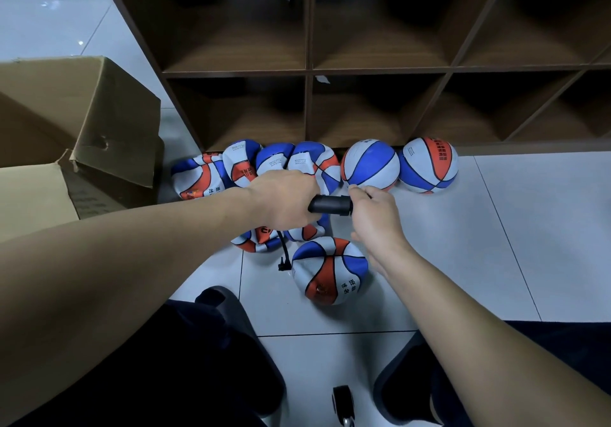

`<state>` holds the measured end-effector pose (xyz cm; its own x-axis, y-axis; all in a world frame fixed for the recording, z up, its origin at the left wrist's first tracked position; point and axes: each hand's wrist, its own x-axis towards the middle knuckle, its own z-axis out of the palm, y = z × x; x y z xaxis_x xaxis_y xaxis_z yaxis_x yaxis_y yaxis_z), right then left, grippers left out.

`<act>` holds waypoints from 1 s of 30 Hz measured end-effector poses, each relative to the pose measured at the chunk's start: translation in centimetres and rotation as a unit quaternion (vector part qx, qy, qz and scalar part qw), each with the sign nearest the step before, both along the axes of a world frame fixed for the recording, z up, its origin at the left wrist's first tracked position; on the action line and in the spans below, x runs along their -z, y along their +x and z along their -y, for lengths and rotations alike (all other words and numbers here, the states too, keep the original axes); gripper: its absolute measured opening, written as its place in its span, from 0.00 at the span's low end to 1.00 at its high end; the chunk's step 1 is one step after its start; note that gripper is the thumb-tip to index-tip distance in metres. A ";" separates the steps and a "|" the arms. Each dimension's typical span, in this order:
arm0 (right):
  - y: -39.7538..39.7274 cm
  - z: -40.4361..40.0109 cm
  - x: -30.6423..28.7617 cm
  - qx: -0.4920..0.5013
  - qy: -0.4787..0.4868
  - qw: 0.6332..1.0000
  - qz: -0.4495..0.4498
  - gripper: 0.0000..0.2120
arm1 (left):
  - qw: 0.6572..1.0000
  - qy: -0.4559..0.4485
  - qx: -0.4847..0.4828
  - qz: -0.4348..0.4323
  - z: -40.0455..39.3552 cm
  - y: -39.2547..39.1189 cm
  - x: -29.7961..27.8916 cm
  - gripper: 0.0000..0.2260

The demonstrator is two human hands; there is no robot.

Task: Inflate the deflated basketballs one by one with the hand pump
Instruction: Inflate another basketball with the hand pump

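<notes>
Both hands are up on the short black cylindrical hand pump [330, 204], held level above the floor. The left hand [284, 200] wraps its fingers round the left end of the barrel, a firm closed hold. The right hand [372, 215] sits at the right end, fingers curled in towards the handle; it looks like a grip on the pump, though the fingertips themselves are hidden behind the hand.

From under the left hand the thin black hose [285, 254] dangles down, its nozzle hanging free just left of the slumped blue, white and orange basketball [330, 269] on the near white floor tiles [496, 244]. The nozzle is not in the ball, so that ball lies below and nearer than the grip, untouched by either hand.

Here is the danger: pump now and the air goes nowhere, since the hose end swings loose. A swinging needle could also bend or miss the valve, and the valve's position on this ball cannot be made out.

Further back, against the dark brown wooden cubby shelf [309, 69], a heap of flattened balls [251, 168] lies on the left, with two round, firm-looking balls [400, 165] to the right. A brown cardboard box [82, 112] stands open at far left.
</notes>
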<state>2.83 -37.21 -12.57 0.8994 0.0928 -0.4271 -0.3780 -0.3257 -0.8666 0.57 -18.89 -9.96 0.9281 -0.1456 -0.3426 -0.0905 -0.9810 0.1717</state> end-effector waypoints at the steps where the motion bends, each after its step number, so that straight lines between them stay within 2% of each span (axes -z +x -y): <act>1: 0.4 0.3 0.1 -0.002 0.012 1.000 -0.012 0.15 | 1.000 -0.007 0.000 -0.001 -0.3 0.0 0.1 0.10; 6: 3.1 3.7 0.4 0.043 0.058 0.996 -0.048 0.10 | 0.998 -0.018 -0.032 -0.043 -3.7 -0.3 0.8 0.09; 11: 4.0 4.9 0.6 0.082 -0.012 0.996 -0.036 0.08 | 0.998 -0.015 -0.033 -0.042 -4.0 -0.5 1.1 0.11; 14: 3.1 3.8 0.3 0.060 -0.030 0.998 -0.012 0.09 | 0.999 0.000 -0.029 -0.024 -3.2 -0.6 1.0 0.12; 20: 1.1 2.0 0.0 0.015 -0.037 0.999 0.017 0.16 | 0.999 0.009 -0.028 -0.018 -1.7 -0.6 0.6 0.10; 30: -1.0 0.4 -0.4 -0.055 -0.056 0.993 0.085 0.19 | 1.000 0.004 -0.008 -0.005 -0.1 -0.6 1.0 0.12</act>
<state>1.83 -37.65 -12.19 0.9465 0.1540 -0.2835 -0.1868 -0.4550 -0.8707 -0.06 -18.80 -11.00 0.9272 -0.1280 -0.3520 -0.0732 -0.9836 0.1649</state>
